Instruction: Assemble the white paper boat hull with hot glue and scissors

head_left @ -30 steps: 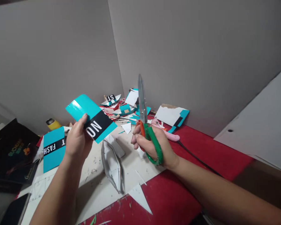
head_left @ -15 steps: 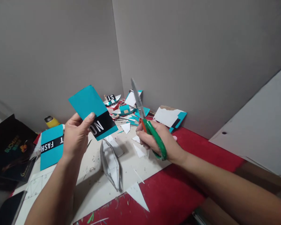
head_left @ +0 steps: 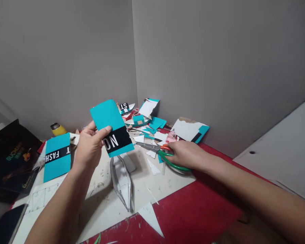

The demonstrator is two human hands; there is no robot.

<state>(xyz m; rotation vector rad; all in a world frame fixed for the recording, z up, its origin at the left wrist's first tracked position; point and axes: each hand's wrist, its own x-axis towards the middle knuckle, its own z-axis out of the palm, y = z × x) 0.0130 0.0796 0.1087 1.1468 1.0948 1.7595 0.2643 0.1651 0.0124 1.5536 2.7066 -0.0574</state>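
Observation:
My left hand (head_left: 93, 144) pinches a piece of teal cardboard (head_left: 106, 117) with a black band and white letters, thumb on its face, held up above the table. My right hand (head_left: 184, 154) is low over the right side of the table, its fingers on the scissors (head_left: 165, 156). Their green and orange handles lie under the palm, and the blades point left among paper scraps. Some of the fingers are hidden behind the hand. Below the cardboard stands a boat-shaped hull of pale card (head_left: 122, 184) with grey edges.
Small model boats (head_left: 138, 120) and teal and white offcuts crowd the back corner by the grey walls. A torn cardboard piece (head_left: 186, 130) lies at the right. On the left are another teal sheet (head_left: 58, 167), a yellow bottle (head_left: 58, 129) and a black box (head_left: 14, 152).
My right hand has lowered the scissors from upright in the air down to the table, rightward. The teal cardboard in my left hand has shifted slightly right and turned a little.

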